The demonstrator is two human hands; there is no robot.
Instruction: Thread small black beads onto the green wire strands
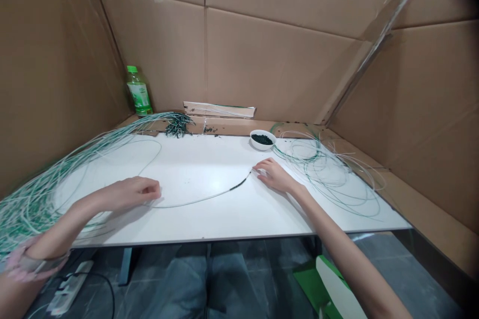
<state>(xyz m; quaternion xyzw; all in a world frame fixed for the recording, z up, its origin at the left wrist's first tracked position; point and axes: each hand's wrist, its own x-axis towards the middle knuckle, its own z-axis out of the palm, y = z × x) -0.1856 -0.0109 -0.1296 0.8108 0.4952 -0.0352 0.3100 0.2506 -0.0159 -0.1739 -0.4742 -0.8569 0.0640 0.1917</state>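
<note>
**A:** Where's the white wire (198,201)?

**B:** Lying across the white table (194,224), with black beads (239,182) threaded near one end.

**A:** And the right hand (271,175)?

**B:** Its fingers pinch that beaded end.

**A:** The left hand (130,194)?

**B:** Curled at the wire; can't tell if it grips. A white bowl (256,143) sits farther along the table.
</note>
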